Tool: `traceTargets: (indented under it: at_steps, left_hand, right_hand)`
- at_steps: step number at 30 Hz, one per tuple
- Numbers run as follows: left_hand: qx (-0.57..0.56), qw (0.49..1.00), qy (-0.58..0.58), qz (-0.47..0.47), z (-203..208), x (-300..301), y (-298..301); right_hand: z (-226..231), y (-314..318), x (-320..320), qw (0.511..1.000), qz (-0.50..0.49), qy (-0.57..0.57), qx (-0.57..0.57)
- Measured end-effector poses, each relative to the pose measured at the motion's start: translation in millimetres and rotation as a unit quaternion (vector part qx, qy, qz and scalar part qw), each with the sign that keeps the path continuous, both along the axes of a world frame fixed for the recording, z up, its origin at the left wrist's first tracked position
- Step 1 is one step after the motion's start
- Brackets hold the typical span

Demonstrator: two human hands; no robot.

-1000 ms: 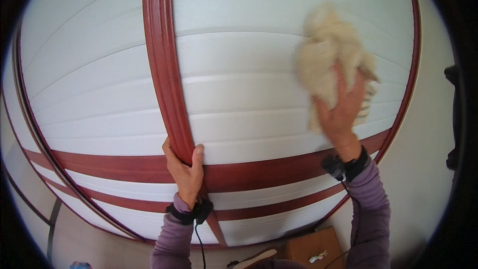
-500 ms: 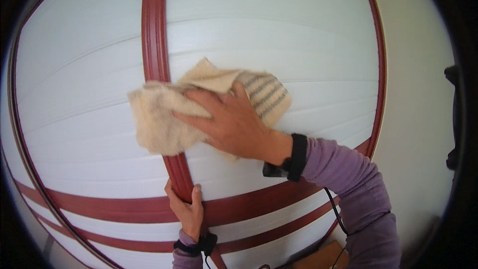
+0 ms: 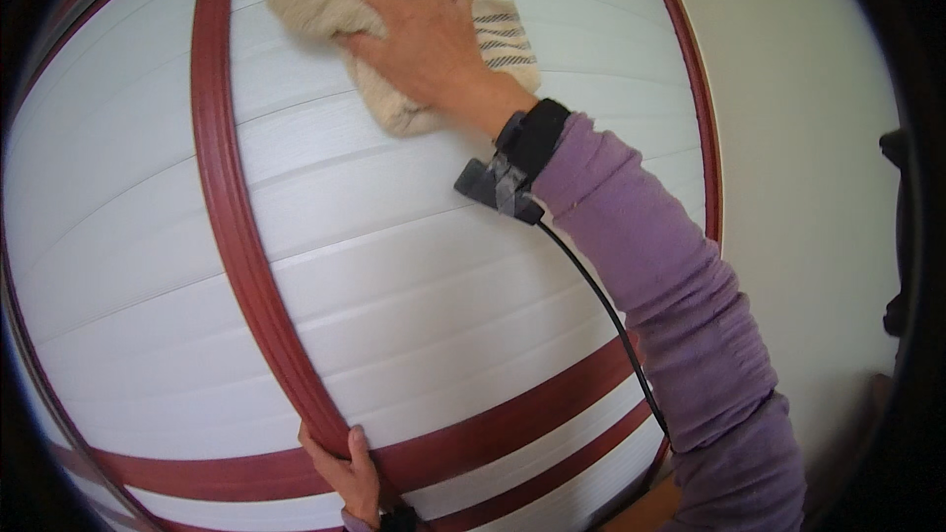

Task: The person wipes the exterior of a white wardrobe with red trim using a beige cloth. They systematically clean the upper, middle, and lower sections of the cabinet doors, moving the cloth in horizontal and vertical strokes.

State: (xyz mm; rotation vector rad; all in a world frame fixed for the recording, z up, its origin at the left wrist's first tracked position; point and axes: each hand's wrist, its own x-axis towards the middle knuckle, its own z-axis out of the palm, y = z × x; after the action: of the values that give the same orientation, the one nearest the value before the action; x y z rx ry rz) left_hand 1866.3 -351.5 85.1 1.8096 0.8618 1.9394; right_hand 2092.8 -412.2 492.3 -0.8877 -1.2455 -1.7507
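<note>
A beige towel (image 3: 394,103) with dark stripes at one end lies bunched under my right hand (image 3: 424,44), which presses it against the white panel (image 3: 414,305) near the top of the view. My right fingers curl into the cloth, and their tips are partly hidden in its folds. Lower down, my left hand (image 3: 345,473) wraps round the lower end of the upright dark-red strip (image 3: 232,177), thumb on one side and fingers on the other.
A dark-red crossband (image 3: 493,433) runs along the panel's lower part, and a red frame edge (image 3: 695,89) borders its right side. Beyond that stands a pale wall (image 3: 798,187). A black cable (image 3: 601,286) trails from my right wrist's black strap (image 3: 542,143).
My right hand has carried the towel upward over the panel, off the red strip and to its right. My left hand keeps its hold; the whole view has shifted.
</note>
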Motion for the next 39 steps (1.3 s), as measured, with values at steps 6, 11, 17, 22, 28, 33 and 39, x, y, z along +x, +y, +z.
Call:
traceTargets:
  at_steps: [6,11,17,22,28,33,39]
  left_hand:
    - [-0.036,0.999,-0.003,-0.024,0,-2,1]
    - [-0.018,1.0,0.009,0.017,0,0,5]
    - [-0.095,0.995,-0.04,-0.004,-5,7,26]
    - [-0.079,0.993,-0.048,0.066,1,-7,61]
    - [-0.074,0.983,-0.04,0.163,24,-78,103]
    - [-0.042,0.987,-0.059,0.141,43,-111,130]
    - [-0.022,0.99,-0.054,0.132,95,-153,150]
  right_hand:
    - [30,-13,93,0.99,-0.022,0.131,0.041]
    - [40,-56,182,0.979,-0.028,0.197,0.033]
    - [71,-53,256,0.97,-0.057,0.221,0.084]
    - [76,-35,315,0.954,-0.029,0.287,0.078]
    - [58,3,340,0.943,0.04,0.322,0.071]
    - [44,-5,342,0.923,0.074,0.373,0.056]
    - [34,-7,309,0.934,0.104,0.338,0.042]
